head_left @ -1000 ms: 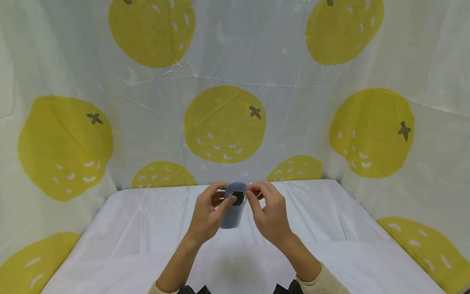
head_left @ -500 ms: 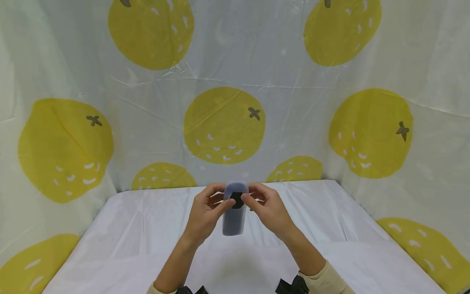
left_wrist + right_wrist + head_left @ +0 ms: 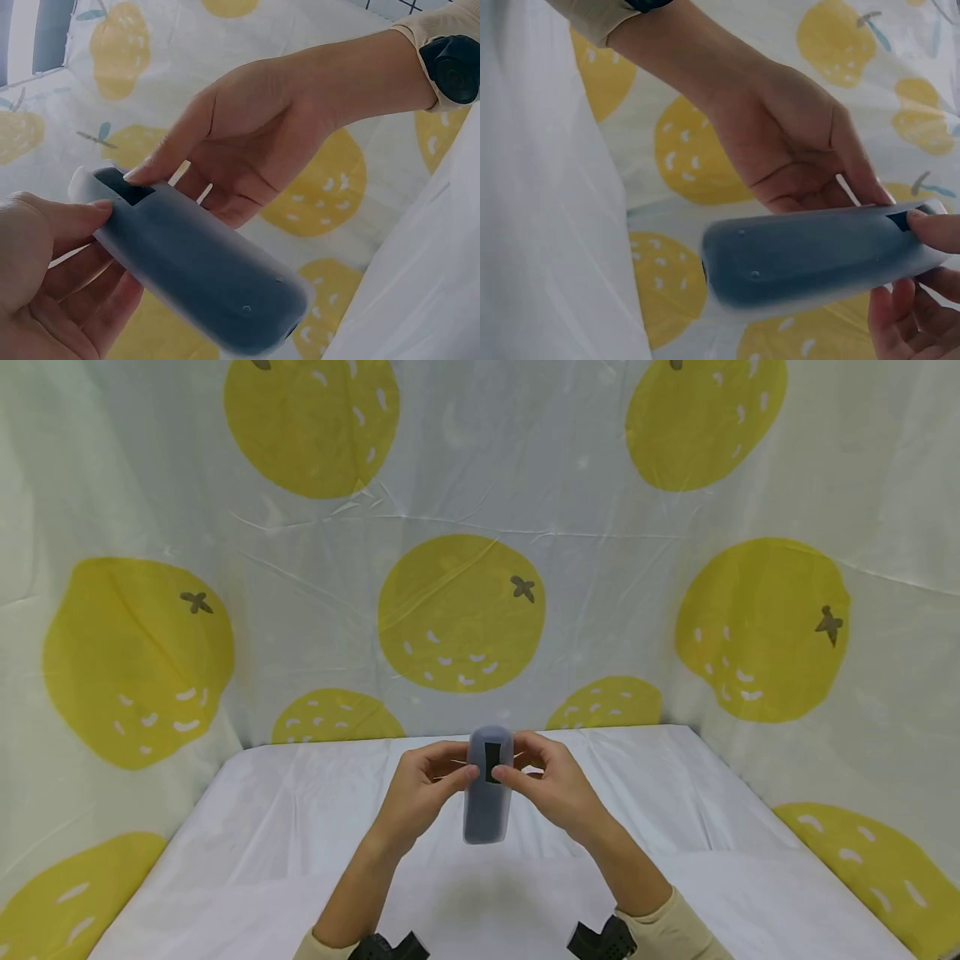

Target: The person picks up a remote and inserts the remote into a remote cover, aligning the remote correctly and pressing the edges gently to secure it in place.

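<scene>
Between both hands stands a long rounded device in a cloudy translucent cover (image 3: 486,814), shaped like a remote control in a silicone sleeve. Its body looks dark blue-grey in the wrist views. Near its top, a rectangular opening (image 3: 492,762) in the cover bares a darker surface. My left hand (image 3: 420,793) holds the left edge, thumb on the front beside the opening and fingers behind. From the other side my right hand (image 3: 562,789) grips it, thumb at the opening's lower right edge. Two small bumps show near the lower end of the cover (image 3: 225,292) in the left wrist view.
Under the hands lies a white cloth-covered table (image 3: 315,827). A pale curtain (image 3: 585,610) printed with yellow fruit hangs behind and along both sides. Dark wrist cameras (image 3: 603,937) sit by the beige sleeves (image 3: 667,931).
The opening has gone from a stretched hexagon to a narrow rectangle. My right thumb has come onto the front from the right edge, and the device has turned more upright and shifted slightly right.
</scene>
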`<state>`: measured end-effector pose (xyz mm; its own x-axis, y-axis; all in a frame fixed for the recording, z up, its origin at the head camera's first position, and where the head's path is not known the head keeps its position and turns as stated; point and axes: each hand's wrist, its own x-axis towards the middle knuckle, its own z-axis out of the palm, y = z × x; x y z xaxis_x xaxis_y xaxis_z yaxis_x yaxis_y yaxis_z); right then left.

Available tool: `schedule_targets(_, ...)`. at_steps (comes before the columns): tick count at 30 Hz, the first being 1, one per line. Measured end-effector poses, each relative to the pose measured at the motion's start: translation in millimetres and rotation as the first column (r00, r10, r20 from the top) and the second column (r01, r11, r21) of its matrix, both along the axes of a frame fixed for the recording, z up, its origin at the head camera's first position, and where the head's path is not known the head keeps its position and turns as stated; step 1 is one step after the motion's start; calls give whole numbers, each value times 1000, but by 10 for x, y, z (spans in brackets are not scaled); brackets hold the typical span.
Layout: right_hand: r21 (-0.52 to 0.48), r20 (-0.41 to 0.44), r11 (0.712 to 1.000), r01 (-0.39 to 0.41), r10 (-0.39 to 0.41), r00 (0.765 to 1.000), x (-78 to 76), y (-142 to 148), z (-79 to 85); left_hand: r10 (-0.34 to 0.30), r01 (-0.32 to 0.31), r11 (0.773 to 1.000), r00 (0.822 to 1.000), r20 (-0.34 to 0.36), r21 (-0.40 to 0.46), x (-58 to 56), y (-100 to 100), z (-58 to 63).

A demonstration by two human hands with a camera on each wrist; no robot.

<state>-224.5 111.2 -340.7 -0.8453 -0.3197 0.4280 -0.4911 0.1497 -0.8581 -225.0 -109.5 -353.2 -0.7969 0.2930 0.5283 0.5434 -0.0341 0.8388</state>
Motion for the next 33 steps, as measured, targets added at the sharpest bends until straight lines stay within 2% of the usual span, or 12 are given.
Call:
schedule_targets(9, -5, 5, 997, -78, 78, 997, -36, 41, -2, 30, -29, 999, 999, -36, 30, -28, -7, -29)
schedule_targets(16, -31, -21, 994, -101, 100, 995, -69, 41, -37, -37, 39, 992, 999, -21, 122, -49, -21, -52)
schedule_targets(20, -43, -52, 994, -98, 96, 994, -75, 40, -40, -68, 68, 993, 998, -3, 99, -61, -44, -51)
schedule_targets(23, -22, -76, 995, -96, 94, 993, -72, 37, -37, -79, 80, 994, 997, -19, 76, -64, -53, -36)
schedule_targets(28, 72, -185, 995, -63, 75, 980, -74, 43, -35, -39, 41, 998, 998, -59, 41, -52, -58, -9)
schedule_targets(33, 104, -312, 994, -35, 66, 948, -93, 65, -51, -30, 32, 999, 995, -95, 18, -52, -65, -23)
